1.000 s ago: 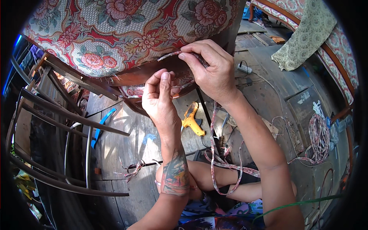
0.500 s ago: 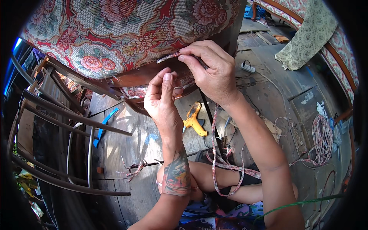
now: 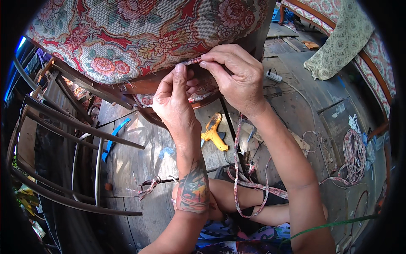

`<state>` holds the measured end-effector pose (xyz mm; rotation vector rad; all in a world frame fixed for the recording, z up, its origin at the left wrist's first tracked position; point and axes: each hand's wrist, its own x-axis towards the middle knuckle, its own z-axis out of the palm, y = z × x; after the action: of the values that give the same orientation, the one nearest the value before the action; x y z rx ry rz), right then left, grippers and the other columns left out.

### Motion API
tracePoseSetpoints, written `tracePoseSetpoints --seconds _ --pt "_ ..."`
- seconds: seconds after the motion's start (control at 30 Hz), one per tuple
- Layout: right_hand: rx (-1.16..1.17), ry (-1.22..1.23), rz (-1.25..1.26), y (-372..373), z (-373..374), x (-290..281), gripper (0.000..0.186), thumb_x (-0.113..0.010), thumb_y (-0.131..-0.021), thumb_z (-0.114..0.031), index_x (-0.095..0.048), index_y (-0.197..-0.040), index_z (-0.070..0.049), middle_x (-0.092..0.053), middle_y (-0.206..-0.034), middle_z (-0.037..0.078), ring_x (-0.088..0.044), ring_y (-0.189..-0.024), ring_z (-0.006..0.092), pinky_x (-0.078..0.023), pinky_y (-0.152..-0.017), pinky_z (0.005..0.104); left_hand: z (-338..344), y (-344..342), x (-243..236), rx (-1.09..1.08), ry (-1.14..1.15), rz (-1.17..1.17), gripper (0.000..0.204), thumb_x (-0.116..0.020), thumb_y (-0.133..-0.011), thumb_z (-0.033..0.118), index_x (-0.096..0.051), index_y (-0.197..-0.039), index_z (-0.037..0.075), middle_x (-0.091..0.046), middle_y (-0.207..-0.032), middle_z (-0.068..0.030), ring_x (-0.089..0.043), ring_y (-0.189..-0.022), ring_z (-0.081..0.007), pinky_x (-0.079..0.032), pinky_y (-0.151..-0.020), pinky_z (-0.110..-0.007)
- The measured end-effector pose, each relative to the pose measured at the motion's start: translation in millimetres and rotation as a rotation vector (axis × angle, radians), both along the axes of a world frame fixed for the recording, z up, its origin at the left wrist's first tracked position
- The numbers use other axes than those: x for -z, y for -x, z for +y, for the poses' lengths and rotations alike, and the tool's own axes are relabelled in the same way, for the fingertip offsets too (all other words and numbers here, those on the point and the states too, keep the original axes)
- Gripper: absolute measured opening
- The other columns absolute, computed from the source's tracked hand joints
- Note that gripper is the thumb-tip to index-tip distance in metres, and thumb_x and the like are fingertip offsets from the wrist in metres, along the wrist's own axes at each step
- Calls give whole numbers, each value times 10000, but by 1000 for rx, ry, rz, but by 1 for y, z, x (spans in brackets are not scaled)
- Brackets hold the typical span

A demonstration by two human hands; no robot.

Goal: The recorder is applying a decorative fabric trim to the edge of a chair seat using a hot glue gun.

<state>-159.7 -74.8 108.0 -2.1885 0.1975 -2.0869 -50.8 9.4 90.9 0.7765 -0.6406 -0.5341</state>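
In front of me stands a chair with a floral upholstered cushion (image 3: 163, 44) above a dark wooden rail (image 3: 154, 82). Close to the cushion's lower edge, my right hand (image 3: 241, 80) pinches a length of floral fabric-covered piping cord (image 3: 194, 61). My left hand (image 3: 175, 95) has its thumb and forefinger closed on the cord's free end, its other fingers curled. More of the same cord hangs from below my right hand and loops over my lap. On the floor beyond my legs lies a yellow glue gun (image 3: 215, 132), near my left forearm.
A coil of the piping cord (image 3: 354, 156) lies on the plank floor at right. Brown metal tube framing (image 3: 80, 127) takes up the left side. Nearby are a blue strip (image 3: 113, 142), a power strip (image 3: 274, 76) and another floral seat draped with pale green cloth (image 3: 340, 48).
My left hand has moved up to the cord's end, which stuck out free beyond my right fingers before. The right hand has barely shifted.
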Motion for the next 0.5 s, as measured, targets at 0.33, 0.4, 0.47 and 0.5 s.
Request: tracePoseSetpoints --seconds 0.33,0.4,0.47,0.5 --pt "-25 -48 36 4 4 -2 109 -800 -795 32 -760 -891 -4 -714 -870 93 -706 -759 203 -567 -657 308 -3 7 0 -15 75 14 189 -727 -981 143 -720 -1032 -39 -726 -877 -65 -641 -721 -83 -510 -667 -204" --pt "-22 -38 32 2 6 -4 105 -801 -798 31 -761 -890 -2 -714 -868 93 -706 -755 199 -567 -654 306 -4 7 0 -29 74 18 185 -724 -981 138 -721 -1024 -42 -724 -872 -63 -639 -720 -82 -511 -670 -205" --pt "7 -38 30 0 9 -5 107 -797 -799 42 -757 -892 8 -715 -863 95 -709 -759 200 -569 -656 304 -5 5 0 -27 46 37 184 -719 -984 137 -724 -1005 -46 -721 -866 -62 -635 -725 -81 -512 -676 -207" --pt "11 -38 35 0 8 -4 107 -797 -799 42 -757 -892 8 -715 -863 95 -709 -759 200 -569 -656 304 -5 6 0 -23 45 42 184 -719 -984 137 -724 -1005 -46 -721 -866 -62 -635 -725 -81 -512 -676 -207"
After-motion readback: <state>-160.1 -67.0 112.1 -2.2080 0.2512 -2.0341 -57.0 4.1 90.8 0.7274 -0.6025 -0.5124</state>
